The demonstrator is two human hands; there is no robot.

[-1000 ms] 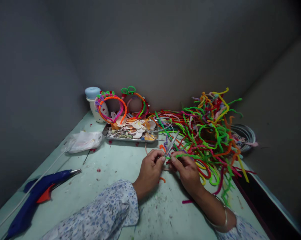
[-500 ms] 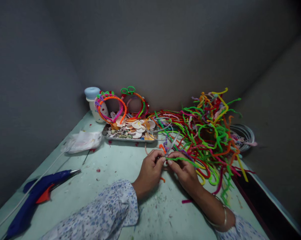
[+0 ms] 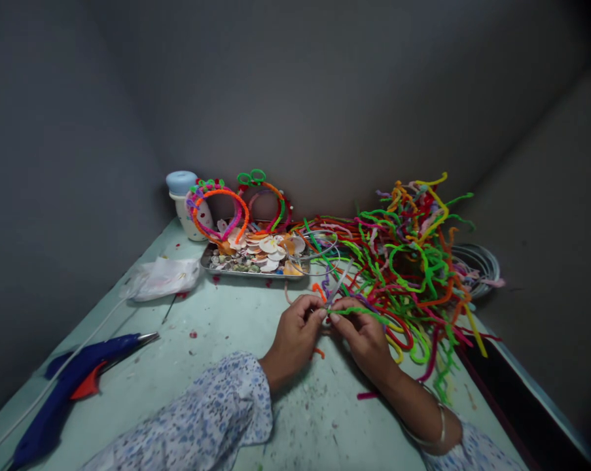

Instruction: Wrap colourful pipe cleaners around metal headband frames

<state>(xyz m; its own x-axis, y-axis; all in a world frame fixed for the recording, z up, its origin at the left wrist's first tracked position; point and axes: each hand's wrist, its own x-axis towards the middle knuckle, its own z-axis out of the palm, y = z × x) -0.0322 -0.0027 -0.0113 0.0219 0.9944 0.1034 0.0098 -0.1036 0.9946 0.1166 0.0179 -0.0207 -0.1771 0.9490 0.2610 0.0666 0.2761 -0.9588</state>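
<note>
A fuzzy green stem runs between my two hands, over the middle of the table. The fingers of my left hand are pinched on its left end. My right hand, a bangle on its wrist, pinches the same stem close beside the left fingertips. A thin pale strip rises just behind the fingertips; whether either hand touches it I cannot tell. Small coiled purple and orange stems lie behind the hands. A large tangle of coloured fuzzy stems spreads behind and right of my right hand.
A metal tray of shells and small stones stands at the back, with fuzzy headbands at it. A white jar with a blue lid is behind left. A plastic packet and a blue glue gun lie at left, wire coils at right.
The green stem between my hands has shifted slightly, and the pale strip behind my fingertips has tilted a little. Both hands stay in nearly the same place.
</note>
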